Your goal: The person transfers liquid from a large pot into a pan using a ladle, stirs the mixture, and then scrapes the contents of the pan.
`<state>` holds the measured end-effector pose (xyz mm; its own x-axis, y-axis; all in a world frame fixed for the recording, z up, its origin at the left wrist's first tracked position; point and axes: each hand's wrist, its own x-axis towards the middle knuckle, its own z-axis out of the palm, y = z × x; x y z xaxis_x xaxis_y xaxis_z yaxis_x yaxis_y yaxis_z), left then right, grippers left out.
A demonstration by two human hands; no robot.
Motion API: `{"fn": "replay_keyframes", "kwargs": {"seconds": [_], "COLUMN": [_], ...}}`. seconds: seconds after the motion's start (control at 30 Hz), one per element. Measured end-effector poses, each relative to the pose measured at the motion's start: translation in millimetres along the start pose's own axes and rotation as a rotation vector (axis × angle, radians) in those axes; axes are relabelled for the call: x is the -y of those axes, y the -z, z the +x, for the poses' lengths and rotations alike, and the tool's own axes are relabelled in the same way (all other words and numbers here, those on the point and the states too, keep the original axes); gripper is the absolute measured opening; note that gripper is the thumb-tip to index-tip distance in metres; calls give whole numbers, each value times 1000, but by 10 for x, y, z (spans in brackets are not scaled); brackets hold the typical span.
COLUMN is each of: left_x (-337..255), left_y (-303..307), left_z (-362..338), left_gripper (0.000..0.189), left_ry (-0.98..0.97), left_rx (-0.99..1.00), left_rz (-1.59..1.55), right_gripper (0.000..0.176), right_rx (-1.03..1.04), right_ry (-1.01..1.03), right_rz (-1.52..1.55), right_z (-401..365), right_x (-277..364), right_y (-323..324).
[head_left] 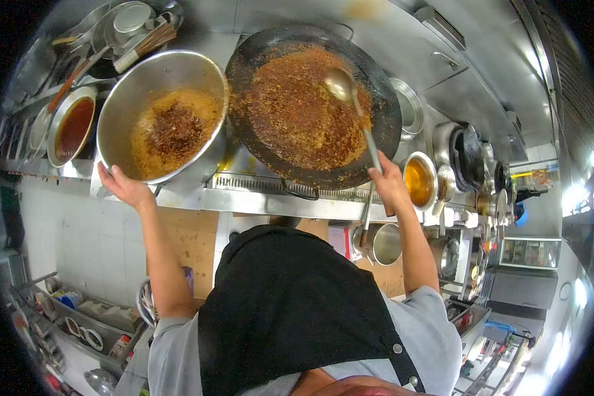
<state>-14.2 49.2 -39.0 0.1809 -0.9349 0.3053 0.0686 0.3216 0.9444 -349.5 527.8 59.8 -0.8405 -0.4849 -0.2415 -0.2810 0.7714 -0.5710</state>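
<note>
My right hand [392, 181] is closed around the long handle of a metal ladle [340, 86]. The ladle's bowl rests over a reddish-brown, crumbly mixture [297, 112] spread across a wide black wok [383, 125]. Left of the wok stands a deep steel pot [208, 69], with darker brown bits over an orange-brown layer [178, 129] inside. By the pot's lower left rim is my left hand [131, 189], its fingers apart and lying along the outside; how firmly they touch it cannot be made out.
A bowl of dark red liquid [74, 130] is at the far left, below a brush [145, 47] and stacked pans. Right of the wok sit a pot of amber liquid [419, 181] and several other pots. A steel counter edge [264, 203] runs in front of me.
</note>
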Motion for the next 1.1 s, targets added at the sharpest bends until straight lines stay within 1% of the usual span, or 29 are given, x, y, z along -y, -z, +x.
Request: {"fn": "replay_keyframes", "kwargs": {"seconds": [0.03, 0.1, 0.13, 0.2, 0.27, 0.33, 0.37, 0.43, 0.47, 0.53, 0.57, 0.67, 0.73, 0.77, 0.9, 0.93, 1.03, 1.1], "left_x": [20, 71, 63, 62, 82, 98, 59, -39, -3, 56, 89, 11, 11, 36, 66, 46, 23, 33], "left_y": [0, 6, -2, -3, -7, 15, -2, -48, -24, 16, 29, -25, -21, -12, 20, 19, 19, 13], "left_z": [4, 23, 20, 21, 20, 28, 16, -12, 9, 36, 39, -9, -7, 4, 15, 10, 7, 13], "left_gripper": [54, 54, 53, 53, 53, 52, 52, 53, 53, 54, 54, 55, 55, 54, 54, 54, 53, 53], "left_ry": [-3, -13, 4, -22, -49, -80, -55, -6, -28, -69, -55, -21, -14, -23, -29, -22, -17, -27], "left_rx": [0, -3, -2, -2, -6, -7, -7, -15, -6, 12, 9, -5, -15, -10, 2, 5, 4, 4], "left_rz": [-7, -19, -57, -14, 38, 107, 66, -16, 16, 84, 55, -8, -15, -12, -12, -16, -34, -106], "right_gripper": [65, 65, 66, 64, 59, 51, 45, 32, 21, 18, 17, 17, 13, 15, 27, 28, 27, 29], "right_rx": [-74, -217, -285, -190, -33, 198, 243, 338, 397, 445, 465, 637, 554, 512, 569, 514, 467, 457], "right_ry": [-9, -22, 70, -18, -164, -373, -418, -502, -522, -591, -627, -643, -654, -657, -594, -568, -529, -490], "right_rz": [-29, -86, -138, -25, 256, 713, 851, 1122, 1281, 1448, 1532, 1714, 1676, 1654, 1654, 1636, 1564, 1546], "right_z": [7, 52, 78, -62, -160, -319, -391, -513, -549, -592, -616, -680, -744, -778, -887, -908, -971, -1011], "right_x": [-135, -600, -881, -873, -652, -184, -21, 199, 213, 261, 263, 207, 361, 455, 490, 550, 828, 1008], "right_y": [21, -88, -226, -420, -580, -589, -625, -676, -674, -632, -615, -542, -442, -378, -178, -127, 45, 128]}}
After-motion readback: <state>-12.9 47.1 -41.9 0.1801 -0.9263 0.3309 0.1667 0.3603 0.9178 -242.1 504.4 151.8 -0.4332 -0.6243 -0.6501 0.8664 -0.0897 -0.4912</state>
